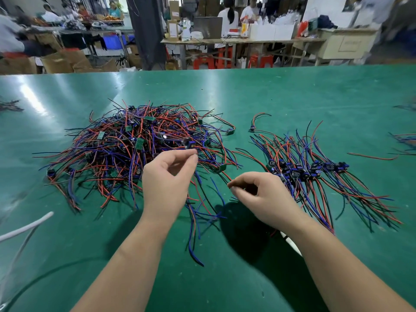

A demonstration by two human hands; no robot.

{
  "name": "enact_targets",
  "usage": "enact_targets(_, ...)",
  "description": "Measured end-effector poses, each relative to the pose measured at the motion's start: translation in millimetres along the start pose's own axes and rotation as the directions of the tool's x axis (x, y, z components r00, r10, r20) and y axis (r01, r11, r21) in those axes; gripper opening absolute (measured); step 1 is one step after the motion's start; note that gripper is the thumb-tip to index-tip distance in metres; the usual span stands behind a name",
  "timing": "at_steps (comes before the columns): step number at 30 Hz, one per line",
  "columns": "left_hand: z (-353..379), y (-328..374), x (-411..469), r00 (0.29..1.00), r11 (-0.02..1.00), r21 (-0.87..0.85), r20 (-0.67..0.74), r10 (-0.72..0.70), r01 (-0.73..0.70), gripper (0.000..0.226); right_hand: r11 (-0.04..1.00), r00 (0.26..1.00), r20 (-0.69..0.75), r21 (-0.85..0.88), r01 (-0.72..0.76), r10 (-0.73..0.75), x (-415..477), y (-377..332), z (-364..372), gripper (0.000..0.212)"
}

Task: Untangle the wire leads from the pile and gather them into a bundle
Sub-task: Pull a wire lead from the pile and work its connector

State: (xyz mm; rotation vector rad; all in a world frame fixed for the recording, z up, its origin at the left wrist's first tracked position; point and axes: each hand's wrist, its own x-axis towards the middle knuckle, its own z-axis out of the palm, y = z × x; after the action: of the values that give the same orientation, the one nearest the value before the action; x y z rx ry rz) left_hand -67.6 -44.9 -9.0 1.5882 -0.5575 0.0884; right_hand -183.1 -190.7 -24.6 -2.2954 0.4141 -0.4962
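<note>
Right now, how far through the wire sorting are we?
Roughly a third done, at a guess. Done: a sorted bundle lies to the right, connectors lined up. In hand: the left hand pinches a lead lifted from the pile's edge; the right hand pinches near its lower wires. Left: the tangled pile, still the larger heap.

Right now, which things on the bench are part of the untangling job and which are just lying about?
In the job:
- tangled wire pile
- sorted bundle of leads
- lead pinched in left hand
- right hand, fingers pinched, contents unclear
- loose leads between the hands

Lying about:
- white cable
- single red wire
- cardboard boxes beyond the table
</note>
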Motion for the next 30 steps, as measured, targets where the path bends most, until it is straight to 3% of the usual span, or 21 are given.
enact_targets(1,3.0,3.8,-2.6,0.999,0.993,-0.112,0.048,-0.017,0.022,0.019,0.998,0.999,-0.019,0.066,-0.025,0.026,0.9,-1.4,0.2,0.011)
enact_targets(3,9.7,11.0,-9.7,0.984,0.936,-0.333,0.166,-0.065,0.118,0.014,0.924,0.993,-0.017,0.369,-0.101,0.115,2.7,-6.3,-0.7,0.016)
enact_targets(6,17.8,17.1,-19.5,0.944,0.803,-0.536,0.315,-0.098,0.262,0.017,0.548,0.978,0.123,0.813,-0.197,0.169,3.8,-13.9,-7.8,0.015)
enact_targets(8,21.9,20.0,-26.2,0.915,0.773,-0.547,0.390,-0.106,0.323,0.025,0.368,0.973,0.187,0.902,-0.224,0.133,3.4,-17.0,-13.2,0.024)
enact_targets(9,24.2,21.0,-29.1,0.901,0.778,-0.526,0.418,-0.115,0.343,0.027,0.334,0.972,0.198,0.914,-0.231,0.129,3.6,-17.4,-15.0,0.026)
enact_targets(14,30.5,18.5,-37.4,0.850,0.816,-0.393,0.483,-0.209,0.424,0.032,0.382,0.967,0.170,0.894,-0.233,0.192,5.8,-14.3,-17.0,0.023)
enact_targets(20,32.3,22.2,-37.4,0.741,0.759,-0.293,0.576,-0.345,0.581,0.035,0.430,0.961,0.226,0.860,-0.273,0.158,6.5,-9.9,-18.7,0.019)
enact_targets(26,31.8,11.3,-36.4,0.755,0.784,-0.257,0.544,-0.366,0.565,0.016,0.517,0.933,0.291,0.777,-0.359,0.211,3.5,-9.8,-11.1,0.026)
enact_targets(30,34.3,3.0,-38.5,0.839,0.918,-0.113,0.460,-0.290,0.380,0.014,0.629,0.907,0.334,0.654,-0.420,0.258,2.4,-8.6,-13.4,0.021)
